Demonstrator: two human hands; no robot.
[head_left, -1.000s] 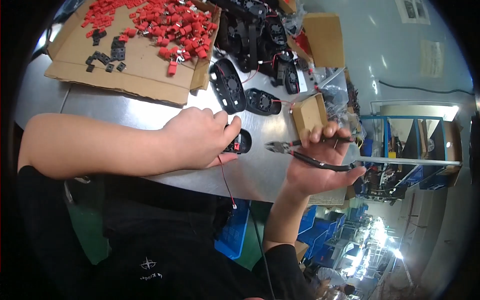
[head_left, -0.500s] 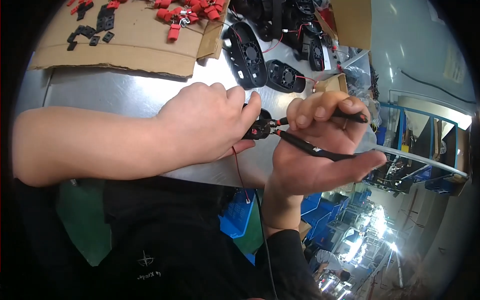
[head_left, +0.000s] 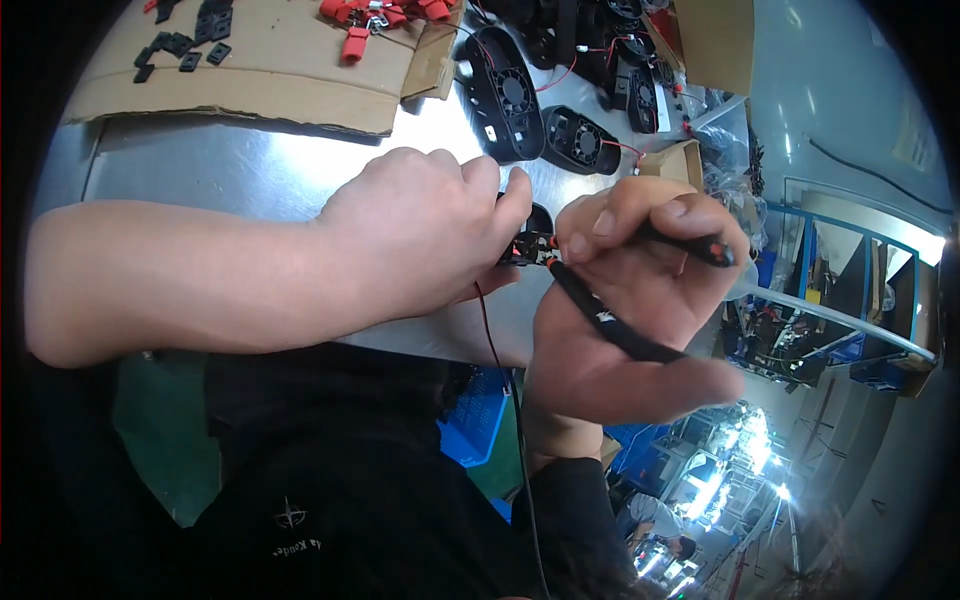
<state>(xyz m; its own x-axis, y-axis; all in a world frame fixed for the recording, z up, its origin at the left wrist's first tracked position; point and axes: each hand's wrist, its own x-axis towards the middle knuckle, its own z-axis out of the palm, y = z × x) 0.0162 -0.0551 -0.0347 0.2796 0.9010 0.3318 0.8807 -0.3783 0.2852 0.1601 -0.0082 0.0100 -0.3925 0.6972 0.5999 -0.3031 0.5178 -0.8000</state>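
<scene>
My left hand (head_left: 425, 215) is closed around a small black plastic housing (head_left: 540, 218), most of it hidden behind the fingers. From under that hand a thin red and black wire (head_left: 487, 325) hangs down over the table edge. In my right hand (head_left: 640, 285) is a pair of pliers (head_left: 615, 325) with black handles and red accents. The handles are spread apart, one under the curled fingers, the other along the thumb side. Its jaws reach into the housing beside my left fingertips; what they touch there is too small to tell.
A cardboard sheet (head_left: 250, 85) on the metal table (head_left: 250, 160) bears red parts (head_left: 355, 45) and small black plates (head_left: 190, 62). Beyond my hands lie black housings with fans (head_left: 510, 90) and red wires. A blue crate (head_left: 475, 420) stands below the table edge.
The pliers' handles have spread wider, and my right thumb has swung down and toward me. The left hand still holds the housing, slightly shifted to the right.
</scene>
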